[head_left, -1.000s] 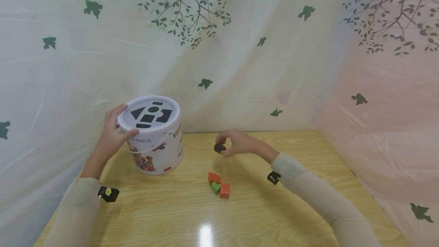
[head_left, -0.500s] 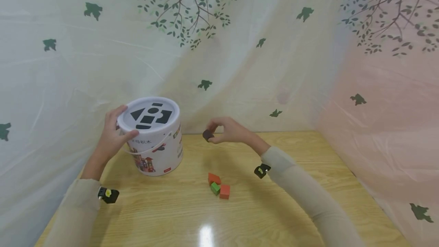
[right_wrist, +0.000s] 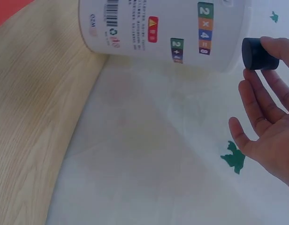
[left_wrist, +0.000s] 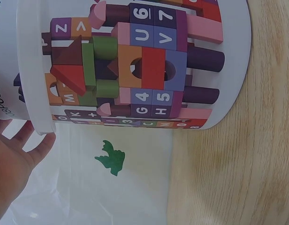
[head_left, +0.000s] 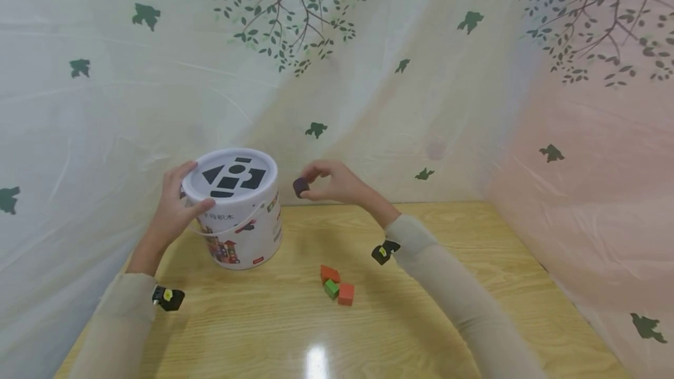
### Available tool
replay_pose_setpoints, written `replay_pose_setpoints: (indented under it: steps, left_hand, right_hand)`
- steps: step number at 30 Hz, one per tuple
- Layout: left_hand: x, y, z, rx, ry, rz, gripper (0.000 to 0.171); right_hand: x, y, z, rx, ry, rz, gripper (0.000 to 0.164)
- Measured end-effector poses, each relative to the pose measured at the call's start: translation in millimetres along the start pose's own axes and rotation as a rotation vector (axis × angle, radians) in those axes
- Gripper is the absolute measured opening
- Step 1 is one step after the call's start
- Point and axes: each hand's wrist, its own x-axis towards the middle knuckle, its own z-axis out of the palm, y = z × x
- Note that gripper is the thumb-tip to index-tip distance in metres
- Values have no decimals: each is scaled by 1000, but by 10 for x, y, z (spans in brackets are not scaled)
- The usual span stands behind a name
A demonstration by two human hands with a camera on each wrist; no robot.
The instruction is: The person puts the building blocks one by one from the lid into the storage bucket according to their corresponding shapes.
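Observation:
A white bucket (head_left: pixel 244 233) with printed toy-block pictures stands upright at the left of the table. Dark shaped holes mark its lid (head_left: pixel 241 193), among them a circle, a triangle and an arch. My left hand (head_left: pixel 171 209) holds the lid's rim, its thumb on the near side and fingers on the left side. Between thumb and fingers, my right hand (head_left: pixel 339 183) pinches a dark cylinder block (right_wrist: pixel 260 54). It is up in the air, just right of the bucket at about lid height. In the right wrist view the cylinder overlaps the bucket's rim end.
On the wooden table (head_left: pixel 253 320), in front of the right hand, lie an orange-red block (head_left: pixel 330 274), a small green block (head_left: pixel 331 289) and a red block (head_left: pixel 346 295) close together. A cloth (head_left: pixel 368 110) printed with leaves and birds hangs behind the table and along both sides.
My right hand has moved left and upward with the cylinder block, toward the bucket. The left hand, the bucket and the blocks on the table have stayed in place.

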Motion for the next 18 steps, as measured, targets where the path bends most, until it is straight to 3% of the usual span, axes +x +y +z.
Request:
replay_pose_setpoints:
  steps: [18]
  left_hand:
    - [7,4,11,13,2,-8,96]
  right_hand:
    - [455,-230,103,154,143,-29,36]
